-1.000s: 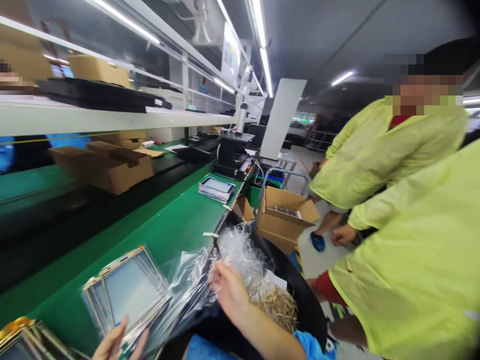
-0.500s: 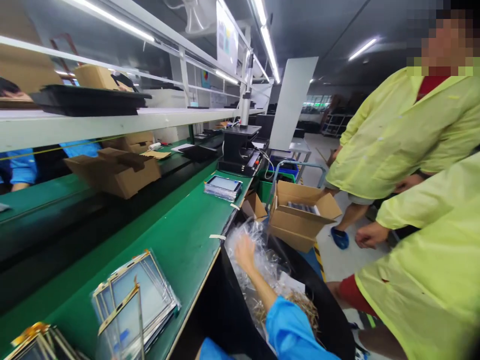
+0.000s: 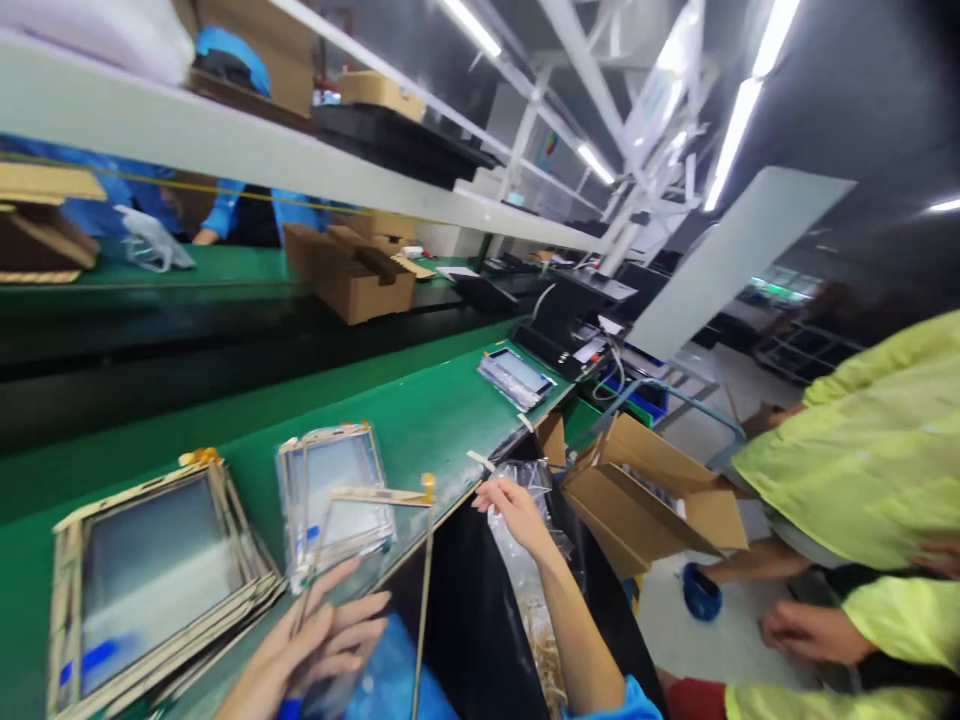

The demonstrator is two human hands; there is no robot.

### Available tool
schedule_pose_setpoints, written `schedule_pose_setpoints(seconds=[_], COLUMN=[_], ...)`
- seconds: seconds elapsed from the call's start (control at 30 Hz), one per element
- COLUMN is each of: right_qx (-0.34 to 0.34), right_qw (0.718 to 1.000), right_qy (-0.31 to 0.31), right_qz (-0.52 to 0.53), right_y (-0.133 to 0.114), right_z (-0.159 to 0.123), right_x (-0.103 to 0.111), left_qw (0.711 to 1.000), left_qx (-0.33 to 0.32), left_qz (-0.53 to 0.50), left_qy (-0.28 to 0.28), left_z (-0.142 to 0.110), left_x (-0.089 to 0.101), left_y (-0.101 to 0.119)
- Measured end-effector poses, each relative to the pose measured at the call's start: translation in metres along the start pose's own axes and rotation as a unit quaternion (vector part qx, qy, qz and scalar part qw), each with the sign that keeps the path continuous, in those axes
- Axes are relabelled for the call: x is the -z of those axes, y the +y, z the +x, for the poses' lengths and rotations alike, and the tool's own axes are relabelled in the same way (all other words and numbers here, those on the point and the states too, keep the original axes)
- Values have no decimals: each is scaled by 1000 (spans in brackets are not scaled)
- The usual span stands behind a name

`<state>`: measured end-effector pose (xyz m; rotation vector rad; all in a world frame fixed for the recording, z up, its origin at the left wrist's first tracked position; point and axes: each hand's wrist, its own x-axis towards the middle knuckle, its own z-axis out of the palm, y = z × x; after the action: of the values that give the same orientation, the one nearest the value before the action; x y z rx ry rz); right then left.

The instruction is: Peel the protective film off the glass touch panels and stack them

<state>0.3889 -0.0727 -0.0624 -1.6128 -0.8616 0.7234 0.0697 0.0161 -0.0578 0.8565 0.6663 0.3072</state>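
Observation:
My left hand (image 3: 319,640), low in the view, holds a clear touch panel (image 3: 386,496) by its left edge, thumb and fingers on either side. The panel is tilted up, with a pale border and an orange flex tab. My right hand (image 3: 517,512) hovers at the bench edge with fingers loosely stretched to the left, over crumpled clear plastic bags (image 3: 529,575) in a black-lined bin. Behind the held panel lies a stack of film-wrapped panels (image 3: 334,465). A larger stack of unwrapped panels (image 3: 154,570) with pale borders is at the left.
Farther along the green bench (image 3: 442,425) sit another panel stack (image 3: 517,376) and a black fixture (image 3: 562,320). An open carton (image 3: 637,490) stands right of the bin. People in yellow coats (image 3: 885,430) stand at the right. A brown box (image 3: 352,275) rests across the bench.
My view has swung left and down. My right hand has come up out of the bin's plastic to the bench edge. My left hand and its panel have moved into fuller view.

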Motion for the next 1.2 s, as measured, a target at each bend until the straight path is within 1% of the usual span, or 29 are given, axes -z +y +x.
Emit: schedule_pose_setpoints(seconds=[0.07, 0.1, 0.13, 0.2, 0.27, 0.33, 0.4, 0.47, 0.53, 0.6, 0.63, 0.7, 0.77, 0.83, 0.9, 0.97, 1.03, 1.1, 1.2], right_qx=[-46, -68, -88, -113, -111, -82, -42, -7, 41, 104, 133, 173, 198, 218, 234, 245, 250, 251, 271], right_qw=[993, 986, 976, 957, 946, 947, 954, 967, 980, 976, 968, 947, 933, 925, 911, 887, 862, 847, 825], right_qy=[-100, -145, -185, -246, -281, -297, -293, -254, -186, -136, -133, -160, -197, -233, -284, -342, -382, -400, -407], right_qz=[36, 52, 67, 101, 117, 93, 43, -2, -59, -133, -168, -219, -228, -206, -185, -193, -219, -245, -283], right_y=[-10, -16, -22, -36, -52, -66, -73, -71, -62, -51, -47, -45, -51, -64, -81, -98, -110, -116, -117], right_z=[-11, -16, -19, -21, -19, -18, -20, -26, -34, -39, -40, -37, -30, -23, -16, -12, -11, -11, -11], right_x=[-30, -44, -57, -75, -85, -93, -100, -108, -114, -117, -117, -117, -117, -121, -128, -134, -137, -138, -136], left_qw=[998, 996, 995, 994, 995, 997, 998, 998, 998, 998, 998, 995, 989, 981, 972, 965, 960, 957, 954], left_qx=[14, 12, 3, -16, -28, -36, -40, -38, -35, -34, -32, -25, -12, 5, 20, 29, 38, 45, 53], left_qz=[-19, -23, -19, -1, 19, 28, 18, 2, 2, 27, 46, 91, 139, 186, 224, 249, 264, 274, 284], left_qy=[-55, -84, -103, -111, -95, -68, -55, -50, -44, -34, -31, -31, -41, -57, -71, -78, -81, -82, -85], left_z=[-6, -9, -13, -22, -32, -41, -47, -51, -52, -54, -55, -58, -62, -65, -68, -71, -74, -75, -75], left_x=[-7, -7, -6, 1, 9, 15, 19, 20, 22, 25, 27, 31, 35, 36, 34, 31, 30, 29, 31], left_y=[5, 7, 8, 9, 9, 9, 9, 10, 12, 16, 18, 25, 31, 37, 41, 44, 46, 47, 46])
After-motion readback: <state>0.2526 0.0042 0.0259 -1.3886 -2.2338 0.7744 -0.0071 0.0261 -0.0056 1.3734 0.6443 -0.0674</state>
